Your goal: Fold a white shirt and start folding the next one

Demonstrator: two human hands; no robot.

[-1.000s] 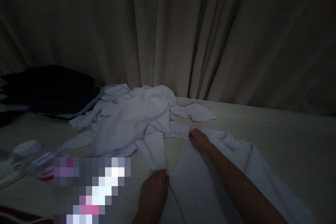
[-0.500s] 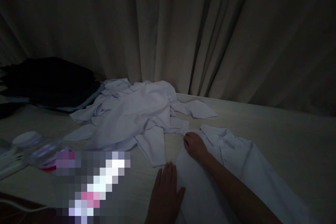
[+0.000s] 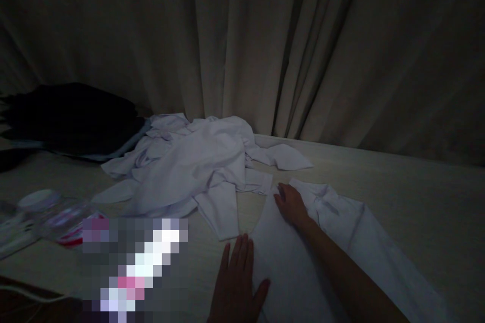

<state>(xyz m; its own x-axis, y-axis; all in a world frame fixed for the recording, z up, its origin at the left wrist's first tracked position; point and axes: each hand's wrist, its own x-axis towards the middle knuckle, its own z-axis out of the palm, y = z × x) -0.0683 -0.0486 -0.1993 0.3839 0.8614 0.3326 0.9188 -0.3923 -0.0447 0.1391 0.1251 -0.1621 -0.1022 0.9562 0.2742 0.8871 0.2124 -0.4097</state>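
White cotton, thin and limp by the look of it: the shirt (image 3: 326, 242) lies spread on the pale table (image 3: 417, 197), running from the lower right corner up toward the middle. Nearest the camera, the left hand (image 3: 237, 282) lies flat, fingers spread and straight, palm down at the shirt's near left edge, thumb on the cloth and the other fingers partly on bare table. It grips nothing. A little farther, the right hand (image 3: 291, 204) rests open on the shirt just below the collar, fingers pointing away, pressing rather than pinching.

Such cloth should be light and soft, with no stiffness of its own (it will sag and crease wherever it is lifted). It likely slides easily on the smooth table, so flat palms hold it better than fingertips. Seams, collar and shoulder edges look like the firmest places to take hold.

Beyond the hands, a rumpled heap of white clothes (image 3: 189, 166) lies just beside the shirt's top. Farther left sits a dark pile of clothes (image 3: 71, 118), and a curtain (image 3: 265, 45) hangs behind the table.
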